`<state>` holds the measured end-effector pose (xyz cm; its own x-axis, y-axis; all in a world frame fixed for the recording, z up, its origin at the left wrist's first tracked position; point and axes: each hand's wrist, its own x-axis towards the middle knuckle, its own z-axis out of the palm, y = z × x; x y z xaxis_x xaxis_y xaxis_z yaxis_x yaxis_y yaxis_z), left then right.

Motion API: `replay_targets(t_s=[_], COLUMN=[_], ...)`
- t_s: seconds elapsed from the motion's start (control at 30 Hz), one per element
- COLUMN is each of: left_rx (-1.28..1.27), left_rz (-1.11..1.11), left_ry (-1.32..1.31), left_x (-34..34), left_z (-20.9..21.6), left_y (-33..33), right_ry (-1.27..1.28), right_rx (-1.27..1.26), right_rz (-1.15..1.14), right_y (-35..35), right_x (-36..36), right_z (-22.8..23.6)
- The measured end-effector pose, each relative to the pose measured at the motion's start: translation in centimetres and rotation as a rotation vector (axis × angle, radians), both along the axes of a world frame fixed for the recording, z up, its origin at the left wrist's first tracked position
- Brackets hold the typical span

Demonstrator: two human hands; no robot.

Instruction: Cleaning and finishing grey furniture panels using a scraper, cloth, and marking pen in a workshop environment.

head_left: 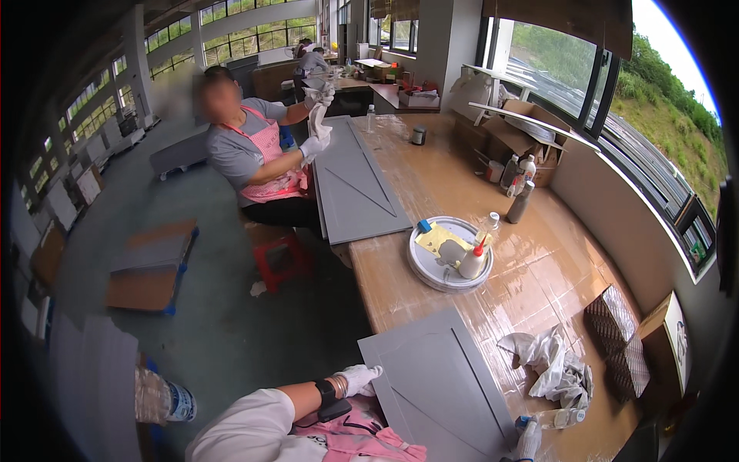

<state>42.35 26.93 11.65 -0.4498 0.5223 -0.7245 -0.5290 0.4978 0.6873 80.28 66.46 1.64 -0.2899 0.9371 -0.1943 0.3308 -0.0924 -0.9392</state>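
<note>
A grey panel with a raised frame and a diagonal groove lies on the table in front of me. My left hand, in a white glove, grips the panel's left edge, its fingers partly hidden. At the lower right, my right hand, also white-gloved, is by the panel's near right corner. Its fingers look closed around something with a small blue part, too little seen to name. Next to it lies a clear plastic bottle. A crumpled whitish cloth or wrapping sits right of the panel.
Beyond the panel, a round white lid carries a blue block, yellow sheet and bottles. Across the table a co-worker in a pink apron holds a cloth over another grey panel. Bottles, cardboard boxes and patterned boxes line the window side.
</note>
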Motion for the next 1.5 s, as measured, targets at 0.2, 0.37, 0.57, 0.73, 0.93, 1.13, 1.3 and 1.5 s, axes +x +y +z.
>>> replay_targets(t_s=[0.2, 0.37, 0.57, 0.73, 0.93, 1.13, 1.3, 1.5], left_rx=[-0.106, -0.050, -0.011, -0.027, -0.023, -0.200, -0.311, -0.460], left_rz=[-0.087, -0.098, -0.093, -0.154, -0.217, -0.360, -0.697, -1.232], left_ry=[0.066, -0.008, -0.060, -0.071, -0.064, 0.058, 0.148, 0.123], left_x=[-1.5, -2.1, -2.4, -2.8, -3.6, -4.6, -3.6, -0.8], left_z=[-1.0, 0.0, -0.9, -1.2, -1.2, 0.6, 3.2, 4.1], left_y=[-1.3, -1.8, -1.4, -2.1, -3.2, -1.4, 1.2, 8.5], right_ry=[0.070, 0.234, 0.130, 0.276, 0.246, 0.222, 0.365, 0.173], right_rx=[-0.038, -0.478, -0.105, -0.141, -0.144, -0.170, -0.255, -0.247], right_rz=[0.027, -0.063, -0.130, -0.100, -0.071, -0.215, -0.458, -0.541], right_y=[-1.4, -3.5, -4.3, -7.0, -9.6, -11.7, -15.3, -22.5], right_x=[0.2, 0.2, -2.4, -5.0, -5.4, 4.3, 9.0, 11.5], right_z=[0.2, 4.4, 8.4, 12.9, 15.8, 17.0, 17.3, 19.1])
